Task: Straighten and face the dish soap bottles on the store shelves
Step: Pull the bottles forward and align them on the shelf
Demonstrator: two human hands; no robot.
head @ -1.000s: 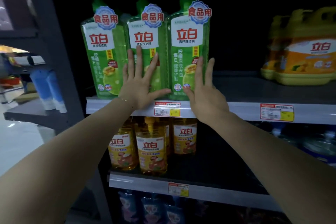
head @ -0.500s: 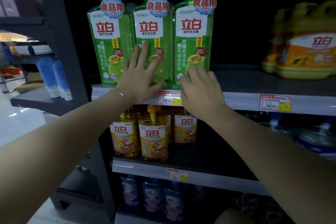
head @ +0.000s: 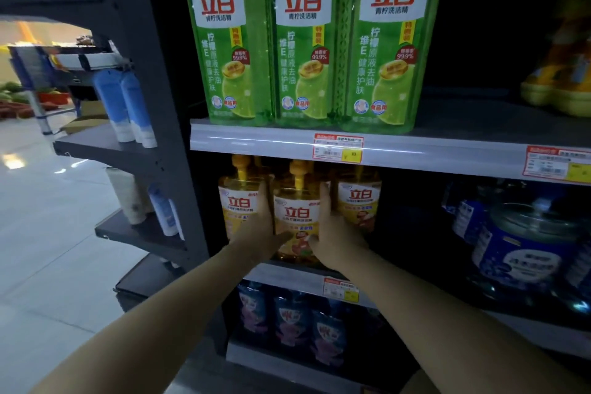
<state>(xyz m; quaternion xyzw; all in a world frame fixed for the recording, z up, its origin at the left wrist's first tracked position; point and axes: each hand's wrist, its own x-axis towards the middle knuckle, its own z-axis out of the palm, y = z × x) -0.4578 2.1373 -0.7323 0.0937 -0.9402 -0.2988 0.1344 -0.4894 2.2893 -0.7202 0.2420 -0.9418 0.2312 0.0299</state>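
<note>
On middle shelf (head: 287, 277) | both hands (head: 259, 233) (head: 335, 235) clasp yellow 立白 bottle (head: 297, 217); green 立白 bottles (head: 303, 41) above

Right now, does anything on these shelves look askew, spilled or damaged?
No spill or damage shows. The middle yellow bottle stands forward of the left yellow bottle and right yellow bottle, held between the left hand and right hand. On the upper shelf, the right green bottle seems to sit slightly ahead of its row.

Both forearms reach forward. Left hand (head: 257, 229) and right hand (head: 337, 235) clasp the orange dish soap bottle (head: 295, 213) between them, fingers up its sides, thumbs across its front.
</note>
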